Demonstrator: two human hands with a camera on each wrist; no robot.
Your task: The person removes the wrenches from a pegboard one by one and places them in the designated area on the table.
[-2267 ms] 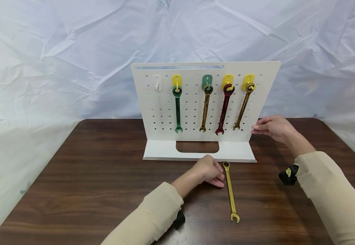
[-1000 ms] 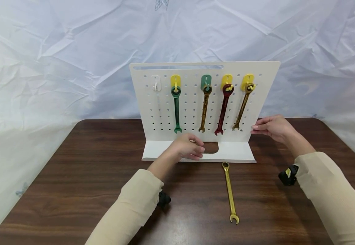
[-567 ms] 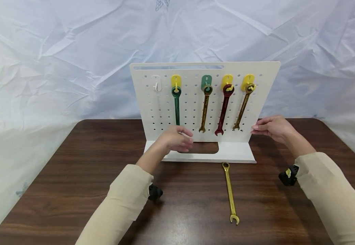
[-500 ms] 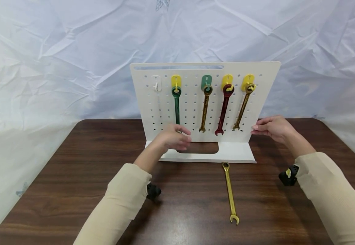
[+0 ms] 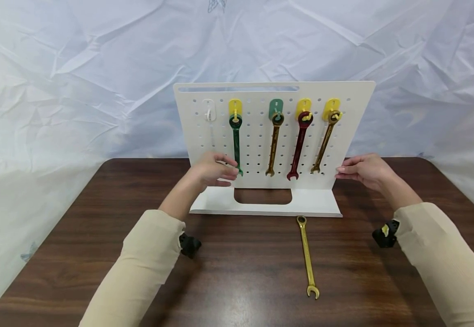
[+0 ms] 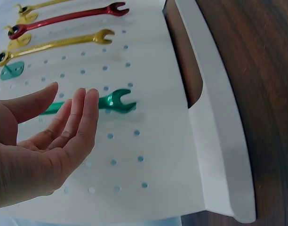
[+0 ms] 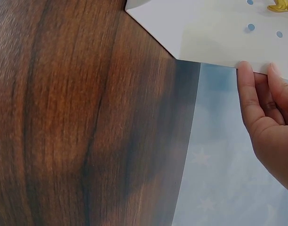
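Observation:
In the head view my left hand is in front of the white pegboard, beside the lower end of a green wrench. The left wrist view shows the thumb and fingers apart, with the green wrench's open end just past the fingertips; no contact can be made out. My right hand pinches the pegboard's right edge between thumb and fingers, as the right wrist view shows at the board's rim. A gold wrench lies on the table before the board.
Also hanging on hooks are a gold wrench, a red wrench and another gold wrench. A white hook at far left bears nothing. The board's foot stands on the brown table.
My left hand has moved left and up, from beside the gold wrench on the table to the green wrench's lower end. My right hand has stayed at the board's edge.

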